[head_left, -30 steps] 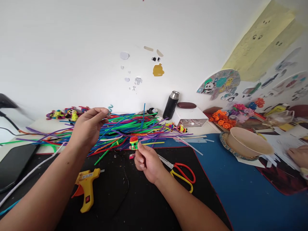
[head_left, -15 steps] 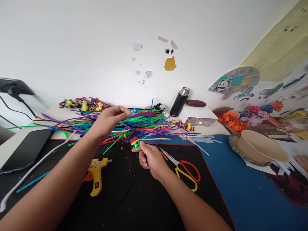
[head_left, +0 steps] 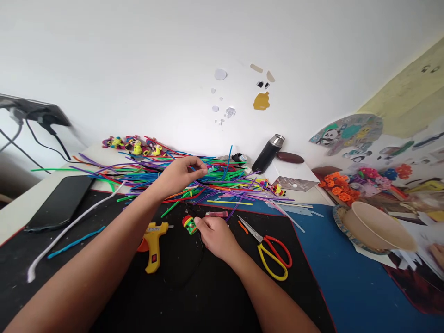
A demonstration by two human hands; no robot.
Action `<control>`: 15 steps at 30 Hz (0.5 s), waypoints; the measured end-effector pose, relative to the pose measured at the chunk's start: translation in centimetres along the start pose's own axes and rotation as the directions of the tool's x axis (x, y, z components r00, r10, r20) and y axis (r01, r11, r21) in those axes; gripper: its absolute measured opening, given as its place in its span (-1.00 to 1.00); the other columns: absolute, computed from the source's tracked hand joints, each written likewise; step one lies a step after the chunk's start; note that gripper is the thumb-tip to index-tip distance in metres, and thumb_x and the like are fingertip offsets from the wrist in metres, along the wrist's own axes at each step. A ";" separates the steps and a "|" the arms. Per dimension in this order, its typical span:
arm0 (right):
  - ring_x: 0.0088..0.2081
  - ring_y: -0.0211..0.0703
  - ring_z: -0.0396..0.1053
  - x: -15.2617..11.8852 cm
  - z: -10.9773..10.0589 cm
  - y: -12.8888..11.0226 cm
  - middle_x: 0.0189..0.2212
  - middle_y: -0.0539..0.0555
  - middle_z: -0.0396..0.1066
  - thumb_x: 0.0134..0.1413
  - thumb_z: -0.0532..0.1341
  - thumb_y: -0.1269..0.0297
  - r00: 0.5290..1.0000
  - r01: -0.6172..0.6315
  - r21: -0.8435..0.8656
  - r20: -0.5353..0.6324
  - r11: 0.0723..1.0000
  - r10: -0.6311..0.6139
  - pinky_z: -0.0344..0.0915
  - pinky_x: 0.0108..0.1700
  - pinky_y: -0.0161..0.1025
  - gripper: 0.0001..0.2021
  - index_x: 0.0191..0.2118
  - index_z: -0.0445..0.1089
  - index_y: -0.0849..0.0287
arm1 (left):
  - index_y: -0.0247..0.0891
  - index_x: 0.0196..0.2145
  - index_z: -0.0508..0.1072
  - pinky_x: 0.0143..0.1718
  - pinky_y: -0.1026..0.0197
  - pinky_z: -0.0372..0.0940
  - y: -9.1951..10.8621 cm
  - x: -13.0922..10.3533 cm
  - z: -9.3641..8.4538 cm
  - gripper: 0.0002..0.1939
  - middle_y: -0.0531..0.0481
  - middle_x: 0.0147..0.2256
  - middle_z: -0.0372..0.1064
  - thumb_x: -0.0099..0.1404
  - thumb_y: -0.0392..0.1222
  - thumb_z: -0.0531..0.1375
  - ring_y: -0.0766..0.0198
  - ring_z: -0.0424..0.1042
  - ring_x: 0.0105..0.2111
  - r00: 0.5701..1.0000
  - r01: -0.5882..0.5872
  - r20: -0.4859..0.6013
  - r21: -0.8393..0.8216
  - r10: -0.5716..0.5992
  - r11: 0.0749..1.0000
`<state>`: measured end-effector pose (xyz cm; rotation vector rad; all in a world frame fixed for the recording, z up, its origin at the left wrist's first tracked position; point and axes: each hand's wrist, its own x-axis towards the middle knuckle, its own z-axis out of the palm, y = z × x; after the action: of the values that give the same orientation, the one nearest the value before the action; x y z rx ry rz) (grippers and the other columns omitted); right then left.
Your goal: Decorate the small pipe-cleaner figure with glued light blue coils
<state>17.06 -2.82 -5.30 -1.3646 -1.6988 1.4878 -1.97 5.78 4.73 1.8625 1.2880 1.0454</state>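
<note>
My right hand (head_left: 218, 236) is closed in a pinch on a small green figure (head_left: 190, 225) with a red-and-yellow top, held over the black mat. My left hand (head_left: 183, 175) reaches over a heap of coloured pipe cleaners (head_left: 236, 175), thumb and fingers pinched together. A pale blue bit (head_left: 210, 170) shows at those fingertips; whether it is held I cannot tell. Beside my left forearm lies a yellow glue gun (head_left: 155, 247). Scissors (head_left: 274, 254) with red and yellow handles rest right of my right hand. A pinkish-red, lighter-like object (head_left: 217, 214) lies just behind that hand.
A black phone (head_left: 60, 202) and white and blue pipe cleaners lie at the left. At the back are small finished figures (head_left: 137, 147), a black flask (head_left: 268, 155) and a white box (head_left: 294, 173). Rightward stand a beige bowl (head_left: 381, 226) and another person's hand (head_left: 437, 253).
The view has shifted, so most of the scene sits further right. My right hand has turned and brought the green figure lower and nearer. My left hand stays pinched over the pipe cleaners.
</note>
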 end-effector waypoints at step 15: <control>-0.74 -0.28 0.11 0.0 0.1 -0.6 -0.76 -0.17 0.14 0.29 0.25 -0.18 0.999 -0.035 0.073 0.003 0.997 0.035 -0.04 -0.58 -0.27 -0.56 -0.36 0.49 0.12 | -0.20 -0.29 0.54 -0.20 0.15 0.32 0.2 -0.1 -0.6 -0.78 -0.01 -0.27 0.58 0.33 0.01 0.26 0.14 0.51 -0.27 0.997 -0.067 0.040 -0.055 0.069 0.996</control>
<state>16.71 -2.77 -4.77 -1.3609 -1.6128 1.5556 -2.40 5.71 5.12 1.8888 1.1688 1.0607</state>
